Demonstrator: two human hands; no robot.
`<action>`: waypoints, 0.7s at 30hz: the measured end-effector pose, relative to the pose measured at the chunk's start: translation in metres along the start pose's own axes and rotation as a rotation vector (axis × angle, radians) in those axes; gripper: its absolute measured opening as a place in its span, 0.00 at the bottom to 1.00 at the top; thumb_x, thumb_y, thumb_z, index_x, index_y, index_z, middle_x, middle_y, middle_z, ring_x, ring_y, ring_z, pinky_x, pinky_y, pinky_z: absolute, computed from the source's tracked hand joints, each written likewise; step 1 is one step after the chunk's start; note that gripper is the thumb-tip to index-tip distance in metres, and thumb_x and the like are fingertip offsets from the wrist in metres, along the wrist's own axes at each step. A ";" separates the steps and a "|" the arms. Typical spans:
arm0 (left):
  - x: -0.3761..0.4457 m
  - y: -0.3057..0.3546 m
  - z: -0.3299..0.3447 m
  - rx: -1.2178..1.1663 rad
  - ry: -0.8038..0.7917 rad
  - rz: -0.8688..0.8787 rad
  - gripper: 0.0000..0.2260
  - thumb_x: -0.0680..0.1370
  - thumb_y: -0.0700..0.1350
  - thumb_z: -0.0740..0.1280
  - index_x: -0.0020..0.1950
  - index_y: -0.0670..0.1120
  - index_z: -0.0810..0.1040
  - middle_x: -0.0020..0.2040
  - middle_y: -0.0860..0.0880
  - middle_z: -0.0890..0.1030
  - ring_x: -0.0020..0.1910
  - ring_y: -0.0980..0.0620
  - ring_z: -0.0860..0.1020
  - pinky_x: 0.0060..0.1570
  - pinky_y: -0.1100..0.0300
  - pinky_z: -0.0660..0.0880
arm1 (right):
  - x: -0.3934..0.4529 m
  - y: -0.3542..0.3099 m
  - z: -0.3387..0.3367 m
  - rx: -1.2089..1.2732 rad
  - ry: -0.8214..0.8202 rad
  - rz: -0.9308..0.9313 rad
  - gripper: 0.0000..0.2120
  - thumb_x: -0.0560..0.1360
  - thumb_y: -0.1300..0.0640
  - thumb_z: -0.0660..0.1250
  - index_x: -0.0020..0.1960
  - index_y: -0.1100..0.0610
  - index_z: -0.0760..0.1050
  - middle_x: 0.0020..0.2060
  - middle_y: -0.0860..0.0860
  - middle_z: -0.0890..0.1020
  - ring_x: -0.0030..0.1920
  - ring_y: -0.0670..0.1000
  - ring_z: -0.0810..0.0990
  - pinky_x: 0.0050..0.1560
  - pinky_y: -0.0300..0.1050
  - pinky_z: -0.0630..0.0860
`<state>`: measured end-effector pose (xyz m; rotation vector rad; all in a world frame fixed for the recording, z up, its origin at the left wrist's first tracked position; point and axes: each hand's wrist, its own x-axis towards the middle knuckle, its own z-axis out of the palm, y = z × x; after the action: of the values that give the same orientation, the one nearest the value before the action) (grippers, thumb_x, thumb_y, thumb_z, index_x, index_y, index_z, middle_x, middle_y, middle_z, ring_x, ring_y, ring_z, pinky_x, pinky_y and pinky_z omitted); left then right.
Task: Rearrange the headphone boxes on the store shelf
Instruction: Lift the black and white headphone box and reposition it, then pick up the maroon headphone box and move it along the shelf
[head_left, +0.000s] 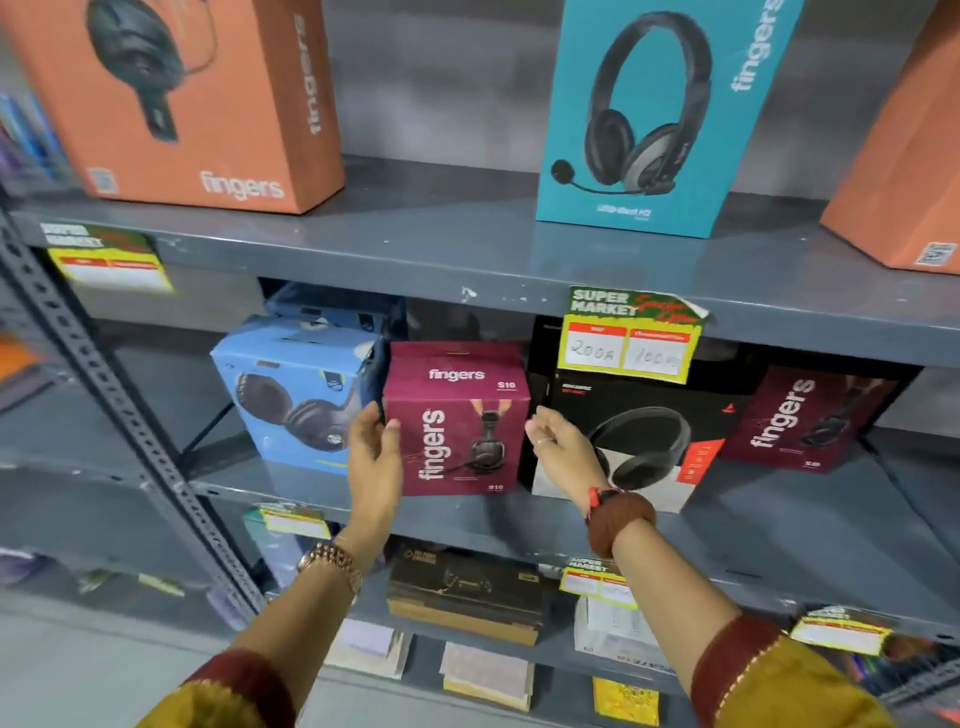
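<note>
A maroon headphone box (457, 421) stands upright on the middle shelf (779, 525), between a light blue headphone box (291, 395) and a black headphone box (644, 441). My left hand (371, 457) is at the maroon box's left edge, thumb on its front face and fingers along its side. My right hand (563, 449) is at the box's right edge with fingers loosely curled; I cannot tell if they touch it. A second maroon box (800, 421) stands at the far right.
On the top shelf (415, 234) stand two orange boxes (197, 98) (904, 171) and a teal headset box (660, 114). A price tag (631, 335) hangs over the black box. The lower shelf holds a dark box (462, 587) and small packets. A slotted upright post (119, 410) is on the left.
</note>
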<state>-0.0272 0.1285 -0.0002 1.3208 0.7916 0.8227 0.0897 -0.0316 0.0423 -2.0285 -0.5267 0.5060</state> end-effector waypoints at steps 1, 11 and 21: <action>0.004 0.003 0.000 0.023 -0.037 -0.037 0.21 0.80 0.49 0.60 0.72 0.46 0.64 0.69 0.44 0.73 0.66 0.45 0.75 0.65 0.44 0.72 | 0.003 -0.005 0.008 -0.008 0.001 0.012 0.24 0.80 0.54 0.56 0.74 0.60 0.60 0.71 0.56 0.69 0.71 0.55 0.68 0.73 0.49 0.63; -0.051 0.005 -0.011 -0.014 -0.001 0.147 0.32 0.71 0.74 0.49 0.68 0.60 0.70 0.67 0.54 0.74 0.67 0.56 0.71 0.68 0.50 0.67 | -0.039 0.001 0.003 0.096 0.051 -0.074 0.23 0.77 0.45 0.60 0.63 0.62 0.74 0.60 0.61 0.80 0.61 0.57 0.78 0.65 0.53 0.73; -0.187 -0.001 0.064 -0.032 -0.056 0.180 0.30 0.66 0.78 0.53 0.61 0.65 0.72 0.65 0.54 0.76 0.65 0.54 0.74 0.66 0.49 0.69 | -0.131 0.067 -0.126 0.224 0.116 -0.083 0.16 0.74 0.42 0.62 0.39 0.53 0.80 0.46 0.59 0.84 0.47 0.49 0.83 0.52 0.46 0.81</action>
<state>-0.0650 -0.0648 0.0095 1.3946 0.6198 0.9324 0.0613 -0.2221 0.0608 -1.8025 -0.4606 0.3764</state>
